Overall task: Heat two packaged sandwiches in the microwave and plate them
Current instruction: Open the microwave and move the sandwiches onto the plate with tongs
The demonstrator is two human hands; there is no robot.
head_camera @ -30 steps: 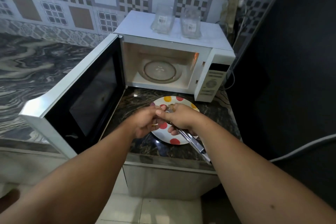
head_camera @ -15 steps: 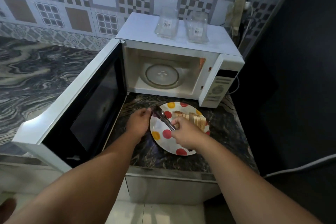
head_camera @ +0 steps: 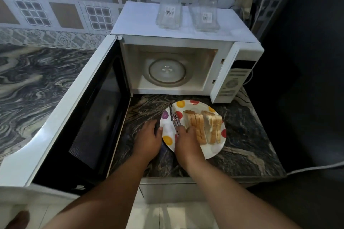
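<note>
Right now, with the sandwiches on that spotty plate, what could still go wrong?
The tongs, held by the right hand, lie on the plate pointing off its far edge; they might slide off if let go. The microwave door stands wide open beside the left hand, so an arm could knock it.

The right hand [head_camera: 187, 142] grips metal tongs [head_camera: 174, 119], whose tips lie on the polka-dot plate [head_camera: 214, 151] ahead of its knuckles. Just right of that hand, two sandwiches [head_camera: 204, 126] stand side by side on the plate. The left hand [head_camera: 149, 138] rests beside the plate's left rim, seemingly touching it. Beyond both hands, the microwave [head_camera: 186, 42] stands open, two clear packages [head_camera: 188, 12] on top.
</note>
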